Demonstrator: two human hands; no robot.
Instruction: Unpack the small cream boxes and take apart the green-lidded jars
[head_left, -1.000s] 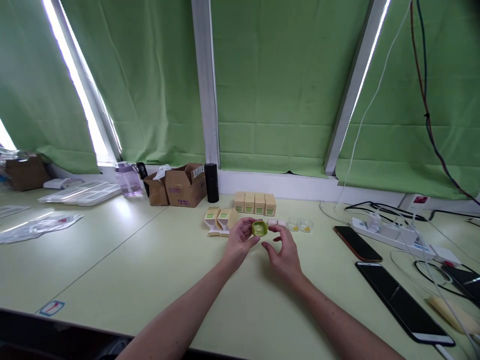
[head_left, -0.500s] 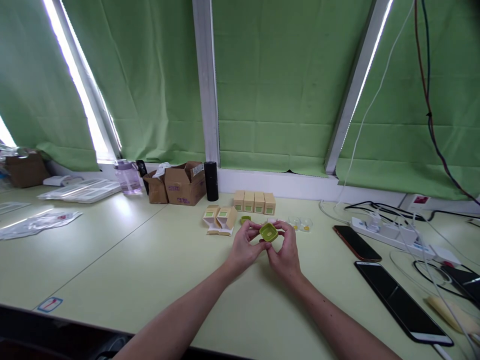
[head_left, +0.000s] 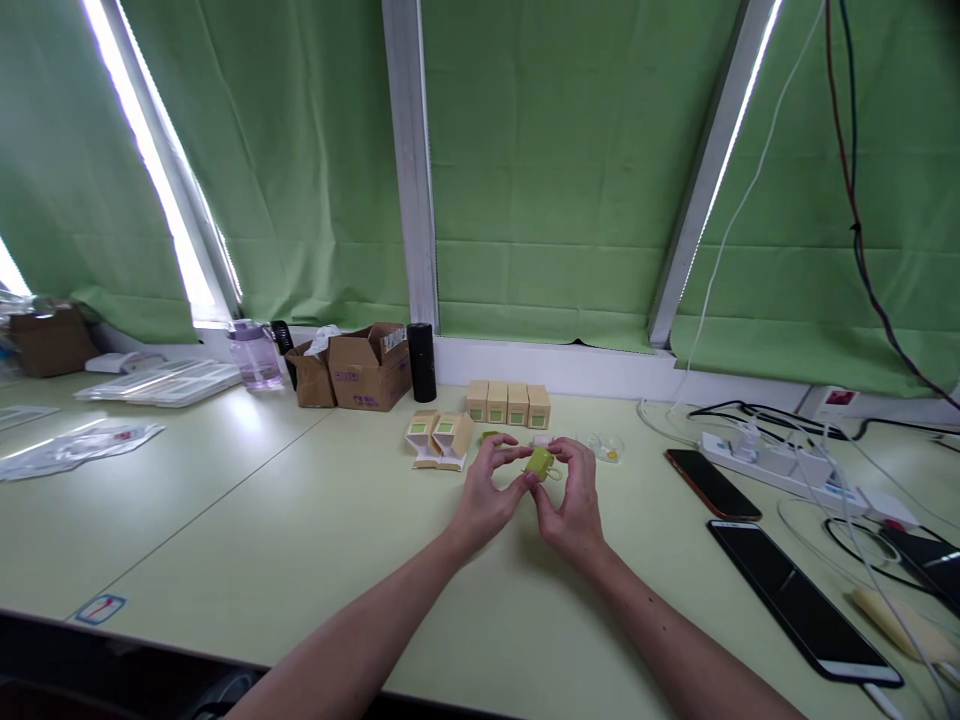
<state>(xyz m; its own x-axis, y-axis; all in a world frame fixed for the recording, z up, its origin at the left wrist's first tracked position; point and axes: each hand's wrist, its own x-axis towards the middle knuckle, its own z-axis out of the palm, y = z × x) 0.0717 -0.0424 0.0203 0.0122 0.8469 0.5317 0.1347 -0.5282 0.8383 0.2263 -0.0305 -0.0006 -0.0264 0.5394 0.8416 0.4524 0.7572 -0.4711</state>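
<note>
Both of my hands meet over the middle of the pale green table (head_left: 225, 480). My left hand (head_left: 486, 495) and my right hand (head_left: 574, 500) pinch a small olive-green case (head_left: 539, 461) between their fingertips, held just above the tabletop. A thin loop hangs from the case on its right side. A second small green piece (head_left: 491, 436) lies on the table behind my left fingers. Two opened tan boxes (head_left: 441, 438) lie just left of my hands, and a row of several closed tan boxes (head_left: 509, 403) stands behind them.
A clear plastic insert (head_left: 607, 447) lies right of my hands. Two phones (head_left: 712, 484) (head_left: 802, 600), a power strip (head_left: 780, 465) and cables fill the right side. Cardboard boxes (head_left: 367, 366), a black cylinder (head_left: 421, 362) and a purple bottle (head_left: 255, 355) stand at the back left. Plastic trays (head_left: 161, 384) lie far left.
My right hand came in to join my left on the green case. The case turned from open side up to its closed side, and both hands shifted slightly right.
</note>
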